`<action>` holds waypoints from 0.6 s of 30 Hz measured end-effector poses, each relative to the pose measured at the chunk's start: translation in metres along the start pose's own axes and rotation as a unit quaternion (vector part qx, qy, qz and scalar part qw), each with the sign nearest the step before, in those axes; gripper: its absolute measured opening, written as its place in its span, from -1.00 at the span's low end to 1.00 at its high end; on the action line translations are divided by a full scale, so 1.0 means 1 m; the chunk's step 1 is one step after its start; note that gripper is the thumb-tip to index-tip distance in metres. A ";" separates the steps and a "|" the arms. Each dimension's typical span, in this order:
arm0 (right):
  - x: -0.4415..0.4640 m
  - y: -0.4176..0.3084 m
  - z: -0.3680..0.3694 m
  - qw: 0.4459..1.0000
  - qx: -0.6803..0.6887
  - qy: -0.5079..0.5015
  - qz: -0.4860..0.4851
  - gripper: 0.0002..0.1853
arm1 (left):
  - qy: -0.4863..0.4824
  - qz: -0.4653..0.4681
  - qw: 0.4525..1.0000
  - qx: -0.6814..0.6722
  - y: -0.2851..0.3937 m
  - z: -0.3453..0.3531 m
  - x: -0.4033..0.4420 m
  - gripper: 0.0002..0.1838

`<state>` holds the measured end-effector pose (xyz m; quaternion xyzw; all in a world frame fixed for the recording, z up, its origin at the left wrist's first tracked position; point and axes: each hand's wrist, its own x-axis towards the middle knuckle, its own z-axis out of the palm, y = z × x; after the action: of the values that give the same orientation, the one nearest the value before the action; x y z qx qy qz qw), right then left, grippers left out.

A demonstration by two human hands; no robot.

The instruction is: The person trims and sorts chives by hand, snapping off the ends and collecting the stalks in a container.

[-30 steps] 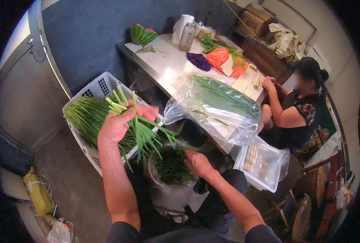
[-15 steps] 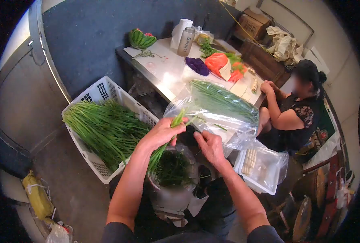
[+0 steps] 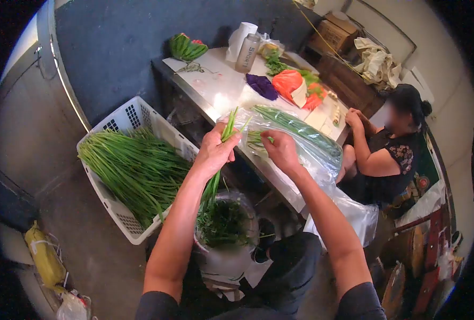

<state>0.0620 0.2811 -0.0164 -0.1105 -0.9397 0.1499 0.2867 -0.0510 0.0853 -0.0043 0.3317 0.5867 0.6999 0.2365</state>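
Note:
A small bunch of long green garlic chives (image 3: 212, 186) is gripped in my left hand (image 3: 215, 152), ends sticking up past the thumb and leaves hanging toward a bucket. My right hand (image 3: 282, 152) is closed in a pinch just to the right, over the table edge; what its fingertips hold, if anything, I cannot make out. Some short stems (image 3: 255, 141) lie on the plastic between both hands. Behind them, a larger bundle of chives (image 3: 301, 133) lies in a clear plastic bag (image 3: 319, 169). The bucket (image 3: 252, 216) below holds dark green scraps.
A white crate (image 3: 175, 140) full of chives stands at left. On the table (image 3: 215, 80) are a watermelon piece (image 3: 188, 48), a bottle (image 3: 247, 53), a purple cloth (image 3: 261, 86) and an orange bag (image 3: 288, 85). Another person (image 3: 389, 144) sits at right.
Both hands have risen away from my body toward the table, the left still gripping the chives. My right forearm and the plastic now cover much of the white tray.

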 end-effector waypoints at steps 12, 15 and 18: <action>0.031 -0.007 0.017 0.978 -0.115 -0.172 -0.011 -0.76 | -0.021 -0.004 1.000 -0.004 0.005 -0.003 -0.004 -0.46; 0.029 -0.013 0.010 0.977 -0.148 -0.147 -0.049 -0.79 | -0.014 -0.005 1.000 0.003 0.004 -0.005 -0.003 -0.47; 0.023 -0.016 0.004 0.984 -0.117 -0.110 -0.082 -0.83 | -0.007 0.002 1.000 0.013 0.010 -0.004 -0.006 -0.48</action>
<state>0.0387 0.2717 -0.0024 -0.0486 -0.9825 0.0262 0.1777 -0.0494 0.0758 0.0037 0.3409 0.5932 0.6903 0.2353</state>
